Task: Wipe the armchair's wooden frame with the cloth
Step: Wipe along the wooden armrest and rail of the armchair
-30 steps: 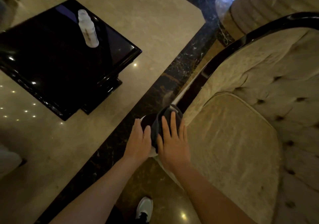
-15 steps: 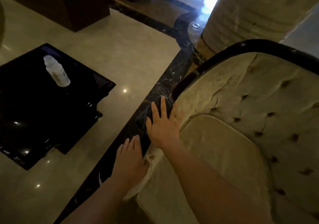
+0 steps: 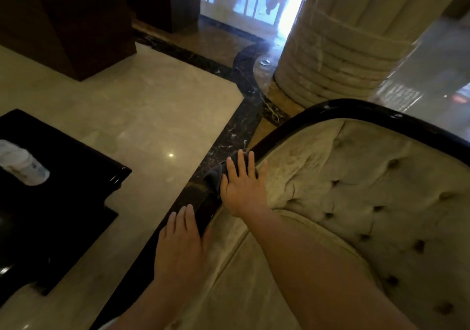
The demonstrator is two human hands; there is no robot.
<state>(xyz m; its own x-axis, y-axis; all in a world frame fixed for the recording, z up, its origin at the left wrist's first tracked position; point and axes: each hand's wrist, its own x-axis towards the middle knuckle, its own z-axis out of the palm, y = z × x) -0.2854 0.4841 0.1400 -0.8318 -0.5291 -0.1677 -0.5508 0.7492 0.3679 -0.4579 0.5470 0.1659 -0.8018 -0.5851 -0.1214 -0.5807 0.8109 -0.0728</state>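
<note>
My right hand (image 3: 241, 187) spread flat, pressing the dark cloth (image 3: 216, 174) onto the armchair's black wooden frame (image 3: 279, 126), my left hand (image 3: 181, 240) open-fingered, resting lower on the frame, bottle (image 3: 21, 164) on the black table (image 3: 63, 202) nearby

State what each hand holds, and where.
Right hand presses the dark grey cloth flat onto the black wooden frame. Left hand rests on the frame, holding nothing.

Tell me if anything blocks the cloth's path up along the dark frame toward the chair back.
Nothing visible does. The right hand presses the dark cloth flat on the wooden frame, and the rail ahead curves bare up to the backrest. The left hand rests on the frame below the cloth, not ahead of it.
</note>
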